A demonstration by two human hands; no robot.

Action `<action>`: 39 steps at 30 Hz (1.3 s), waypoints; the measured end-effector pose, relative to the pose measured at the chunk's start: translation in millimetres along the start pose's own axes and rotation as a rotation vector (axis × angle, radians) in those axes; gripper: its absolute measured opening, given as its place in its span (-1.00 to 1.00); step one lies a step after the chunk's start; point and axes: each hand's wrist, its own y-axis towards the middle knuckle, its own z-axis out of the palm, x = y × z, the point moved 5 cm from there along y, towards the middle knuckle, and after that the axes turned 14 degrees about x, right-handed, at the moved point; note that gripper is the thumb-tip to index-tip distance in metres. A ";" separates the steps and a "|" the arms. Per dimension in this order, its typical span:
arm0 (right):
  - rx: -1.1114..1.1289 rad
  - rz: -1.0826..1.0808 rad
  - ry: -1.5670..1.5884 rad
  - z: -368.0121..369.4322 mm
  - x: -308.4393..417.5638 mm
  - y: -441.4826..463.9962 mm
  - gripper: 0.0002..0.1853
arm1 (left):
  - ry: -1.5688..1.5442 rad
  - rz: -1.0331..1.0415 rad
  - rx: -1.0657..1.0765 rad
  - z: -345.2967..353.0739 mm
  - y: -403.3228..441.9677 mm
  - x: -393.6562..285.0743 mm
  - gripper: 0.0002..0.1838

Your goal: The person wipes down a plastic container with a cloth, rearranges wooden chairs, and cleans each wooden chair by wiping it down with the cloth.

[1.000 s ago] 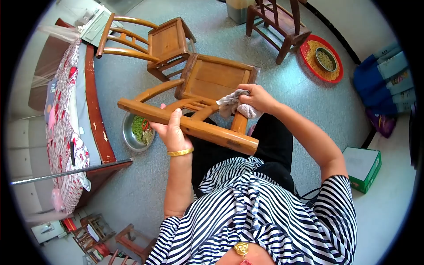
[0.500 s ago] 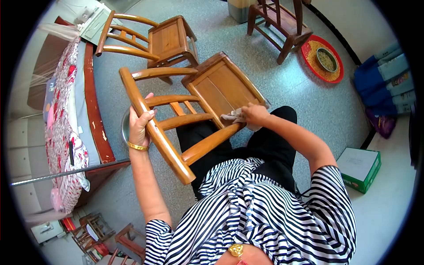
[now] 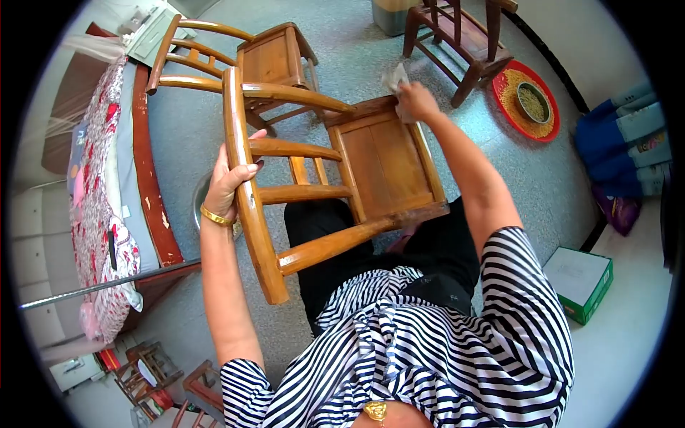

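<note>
The cloth [image 3: 397, 75] is blurred, so its folds and outline are hard to make out. The right hand [image 3: 417, 101] holds it bunched at the far corner of the chair [image 3: 389, 167], and the fingers partly vanish into it. The chair's legs are hidden under its seat. It stands over the person's lap, seat facing up, its backrest toward the left hand [image 3: 227, 184], its near edge above the black trousers [image 3: 325, 232].

The left hand grips the top rail of the backrest, thumb across the near face, most of the fingers out of sight behind the wood. That arm reaches forward almost straight, a bracelet [image 3: 217, 216] at the wrist. The right arm stretches farther out, bent at the elbow, palm turned down.

A metal bowl [image 3: 200, 203] is mostly covered by the left hand and wrist; its contents cannot be seen. A second chair [image 3: 271, 60] is partly hidden behind the first, and a darker chair [image 3: 467, 46] is cut off at the top edge.
</note>
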 end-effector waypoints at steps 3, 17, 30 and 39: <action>0.039 -0.085 -0.258 54.5 4.8 -27.3 -0.69 | 0.019 -0.035 0.024 -4.2 6.6 3.4 -0.19; 0.288 -0.074 -0.304 71.5 11.2 -160.3 -0.72 | 0.442 -0.219 -0.161 -7.0 17.5 -3.8 -0.06; -0.012 0.148 1.223 -21.6 -105.1 -63.2 -0.64 | 0.504 -0.258 -0.234 7.6 28.5 -9.8 -0.02; -0.092 0.338 0.080 59.9 16.0 -4.8 -0.55 | 0.498 -0.261 -0.254 11.0 26.3 -11.7 -0.07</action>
